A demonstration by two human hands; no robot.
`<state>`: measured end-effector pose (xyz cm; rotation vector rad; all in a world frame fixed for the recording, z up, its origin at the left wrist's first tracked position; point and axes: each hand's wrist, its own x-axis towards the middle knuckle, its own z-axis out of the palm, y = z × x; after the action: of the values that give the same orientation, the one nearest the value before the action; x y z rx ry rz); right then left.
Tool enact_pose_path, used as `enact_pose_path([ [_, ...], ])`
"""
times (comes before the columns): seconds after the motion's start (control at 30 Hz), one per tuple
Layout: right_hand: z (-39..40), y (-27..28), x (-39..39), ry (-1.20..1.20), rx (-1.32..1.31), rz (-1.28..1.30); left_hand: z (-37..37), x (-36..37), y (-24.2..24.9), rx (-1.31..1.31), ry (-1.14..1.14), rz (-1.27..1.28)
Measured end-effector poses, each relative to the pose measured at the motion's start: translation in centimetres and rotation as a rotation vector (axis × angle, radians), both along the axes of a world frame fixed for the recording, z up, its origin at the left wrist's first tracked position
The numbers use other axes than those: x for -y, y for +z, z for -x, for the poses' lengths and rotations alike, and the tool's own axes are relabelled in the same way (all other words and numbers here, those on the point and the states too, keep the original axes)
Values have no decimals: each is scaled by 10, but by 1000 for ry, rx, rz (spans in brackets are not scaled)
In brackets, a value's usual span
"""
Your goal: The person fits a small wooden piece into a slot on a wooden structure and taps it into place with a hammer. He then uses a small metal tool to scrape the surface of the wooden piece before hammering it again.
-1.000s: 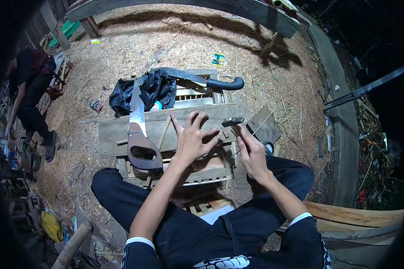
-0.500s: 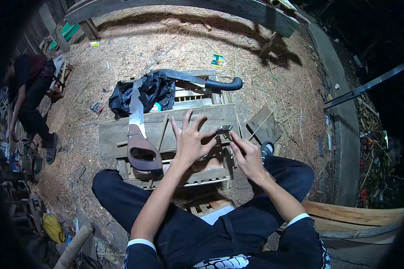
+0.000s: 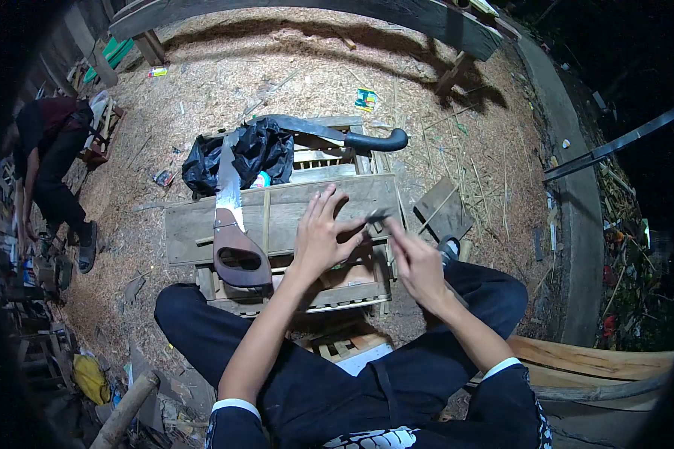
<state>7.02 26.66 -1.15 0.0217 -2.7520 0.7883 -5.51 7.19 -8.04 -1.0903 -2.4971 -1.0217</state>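
My left hand [image 3: 323, 238] is over the wooden plank [image 3: 195, 226], its fingers stretched out and its index finger reaching toward a small dark tool [image 3: 377, 216]. From the right, my right hand [image 3: 418, 266] has its fingers curled with the index finger along that tool; both are smeared by motion, and I cannot tell the tool's kind. A handsaw [image 3: 240, 257] with a brown handle lies across the plank, left of my left hand. Beside it a thin wooden stick [image 3: 266, 221] crosses the plank.
A black plastic bag [image 3: 258, 153] and a large blade with a curved black handle [image 3: 374, 141] lie behind the plank. Wood shavings cover the ground. At far left a person [image 3: 56, 165] bends over. Boards [image 3: 599, 359] lie right, a beam [image 3: 299, 13] ahead.
My left fingers have drawn closer together. My right hand and the dark tool have shifted slightly, now blurred. The thin stick on the plank has turned from slanted to nearly straight.
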Motion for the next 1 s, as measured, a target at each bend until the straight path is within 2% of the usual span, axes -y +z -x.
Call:
enact_pose_path([
  [0.13,4,2,2,-24,35,77,-1,-1,2,34,4,-32],
  [0.2,8,4,3,-96,-135,155,-2,-1,2,36,4,-22],
  [0.23,6,3,2,-98,-137,156,-1,-1,4,27,5,-17],
  [0.33,5,16,2,-26,276,-48,0,-1,4,24,5,-12],
  [0.37,10,19,3,-16,271,-53,3,-2,2,20,15,-16],
  [0.43,9,19,8,-112,-32,137,0,-2,3,24,6,-30],
  [0.5,6,3,2,-141,-37,149,-1,0,3,16,-1,-26],
  [0.57,5,-3,-4,28,130,-106,1,0,4,19,-5,6],
  [0.63,8,8,-2,21,155,-107,3,-1,6,18,-7,1],
  [0.7,11,11,4,-90,-82,99,1,0,4,34,-8,7],
  [0.77,7,0,0,-116,-88,115,0,-1,4,30,7,8],
  [0.83,7,-1,-3,13,91,-95,0,-1,4,18,4,13],
  [0.9,8,9,-3,19,123,-102,3,-2,5,5,15,19],
  [0.97,9,14,3,-99,-66,92,1,-2,4,28,7,-10],
  [1.0,9,6,1,-105,-112,110,1,-2,5,38,1,-20],
])
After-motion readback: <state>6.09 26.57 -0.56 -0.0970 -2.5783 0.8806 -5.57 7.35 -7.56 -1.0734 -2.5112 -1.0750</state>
